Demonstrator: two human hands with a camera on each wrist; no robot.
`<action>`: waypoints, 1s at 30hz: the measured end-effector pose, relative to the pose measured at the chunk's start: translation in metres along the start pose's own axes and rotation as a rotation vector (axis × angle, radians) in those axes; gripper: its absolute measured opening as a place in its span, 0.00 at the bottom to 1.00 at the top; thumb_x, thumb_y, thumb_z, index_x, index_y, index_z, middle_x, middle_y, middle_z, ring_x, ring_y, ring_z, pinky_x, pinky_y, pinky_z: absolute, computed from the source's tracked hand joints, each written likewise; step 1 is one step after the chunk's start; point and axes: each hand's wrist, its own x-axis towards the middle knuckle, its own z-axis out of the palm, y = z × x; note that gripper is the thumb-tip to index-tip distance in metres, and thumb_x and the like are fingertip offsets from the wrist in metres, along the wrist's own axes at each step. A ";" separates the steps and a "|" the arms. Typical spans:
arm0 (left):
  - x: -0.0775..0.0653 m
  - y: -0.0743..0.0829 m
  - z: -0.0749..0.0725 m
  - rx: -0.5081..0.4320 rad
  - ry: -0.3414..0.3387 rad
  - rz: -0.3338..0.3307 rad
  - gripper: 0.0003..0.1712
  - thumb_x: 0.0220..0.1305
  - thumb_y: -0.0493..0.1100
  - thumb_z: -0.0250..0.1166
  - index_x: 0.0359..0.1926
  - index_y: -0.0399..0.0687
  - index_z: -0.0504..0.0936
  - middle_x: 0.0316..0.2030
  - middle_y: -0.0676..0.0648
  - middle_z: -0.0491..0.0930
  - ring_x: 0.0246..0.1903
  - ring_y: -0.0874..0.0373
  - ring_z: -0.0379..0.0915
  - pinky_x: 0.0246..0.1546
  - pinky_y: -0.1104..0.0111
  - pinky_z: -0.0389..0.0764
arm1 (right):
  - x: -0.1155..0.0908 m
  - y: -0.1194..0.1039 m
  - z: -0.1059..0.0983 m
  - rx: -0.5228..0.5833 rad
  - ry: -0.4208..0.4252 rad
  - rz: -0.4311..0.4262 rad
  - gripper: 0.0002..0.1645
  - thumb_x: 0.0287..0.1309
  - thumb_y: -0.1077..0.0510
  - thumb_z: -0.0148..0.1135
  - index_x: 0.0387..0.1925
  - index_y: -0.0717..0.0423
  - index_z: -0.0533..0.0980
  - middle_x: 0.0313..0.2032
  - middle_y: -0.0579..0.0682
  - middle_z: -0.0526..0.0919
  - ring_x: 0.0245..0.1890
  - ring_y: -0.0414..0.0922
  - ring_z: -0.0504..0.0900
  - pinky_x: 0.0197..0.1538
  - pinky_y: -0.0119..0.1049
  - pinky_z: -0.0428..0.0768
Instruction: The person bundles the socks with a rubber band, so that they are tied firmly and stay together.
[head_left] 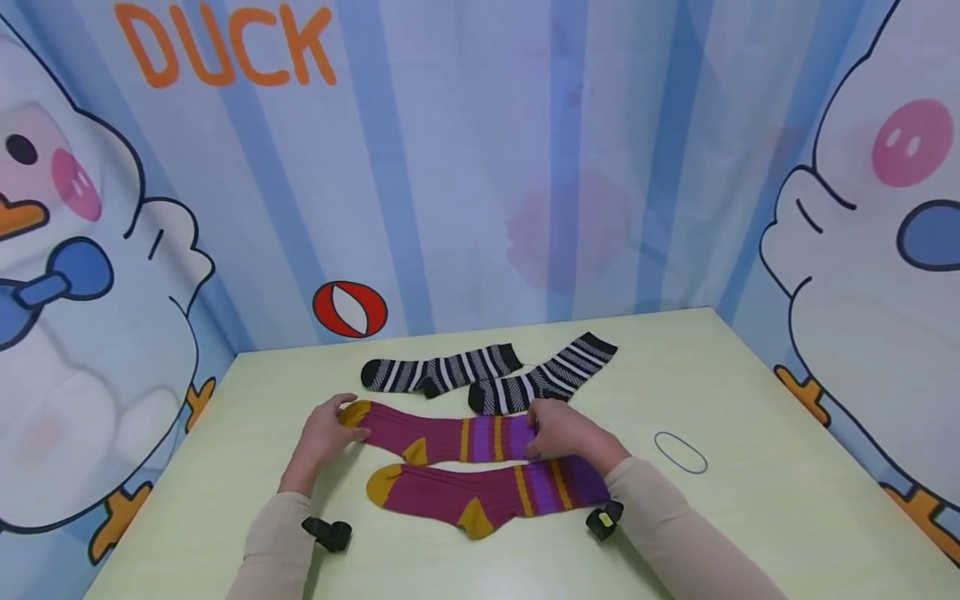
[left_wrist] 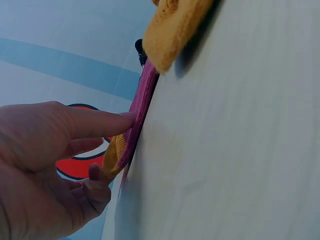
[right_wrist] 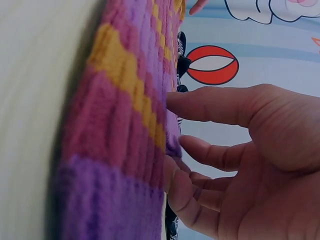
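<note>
Two maroon socks with mustard toes and heels and purple striped cuffs lie one in front of the other on the table. At the farther maroon sock [head_left: 431,433], my left hand [head_left: 326,433] holds the mustard toe between thumb and fingers; the left wrist view shows that toe [left_wrist: 117,152] bent up there. My right hand [head_left: 562,429] grips the same sock's purple cuff, hiding its end in the head view. The nearer maroon sock [head_left: 450,492] lies flat below both hands, its cuff [right_wrist: 115,200] large in the right wrist view.
Behind lie two black-and-white striped socks, one on the left [head_left: 450,371] and one angled on the right [head_left: 551,379]. A thin oval loop [head_left: 681,452] rests right of my right hand. Duck-printed curtains [head_left: 480,167] rise at the pale table's [head_left: 750,533] back and sides.
</note>
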 end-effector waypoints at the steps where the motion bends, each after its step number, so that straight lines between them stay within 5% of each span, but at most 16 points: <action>1: 0.000 0.000 0.000 -0.006 0.004 0.003 0.36 0.61 0.37 0.71 0.68 0.36 0.68 0.63 0.26 0.66 0.61 0.32 0.63 0.61 0.43 0.67 | 0.000 0.000 0.000 0.004 0.005 -0.004 0.23 0.45 0.61 0.78 0.42 0.61 0.75 0.34 0.50 0.78 0.34 0.46 0.76 0.42 0.43 0.78; 14: -0.003 -0.003 -0.005 -0.086 0.020 0.006 0.21 0.70 0.40 0.63 0.59 0.33 0.75 0.56 0.31 0.73 0.52 0.39 0.69 0.53 0.51 0.75 | -0.002 -0.004 0.003 0.104 0.068 -0.110 0.11 0.54 0.71 0.66 0.40 0.61 0.79 0.37 0.50 0.81 0.38 0.45 0.78 0.47 0.43 0.79; 22: -0.002 -0.003 -0.007 -0.133 0.029 0.016 0.14 0.68 0.32 0.62 0.53 0.34 0.77 0.49 0.33 0.75 0.46 0.42 0.70 0.45 0.59 0.76 | 0.002 0.000 0.002 0.167 0.094 -0.029 0.14 0.50 0.71 0.69 0.41 0.61 0.81 0.39 0.52 0.82 0.41 0.47 0.79 0.51 0.46 0.78; 30: -0.004 -0.004 -0.014 -0.173 -0.012 0.000 0.16 0.65 0.26 0.58 0.53 0.34 0.78 0.58 0.29 0.72 0.55 0.37 0.69 0.57 0.49 0.74 | 0.004 -0.001 0.001 0.226 0.095 0.036 0.16 0.49 0.71 0.69 0.42 0.62 0.84 0.40 0.51 0.83 0.41 0.46 0.80 0.50 0.44 0.79</action>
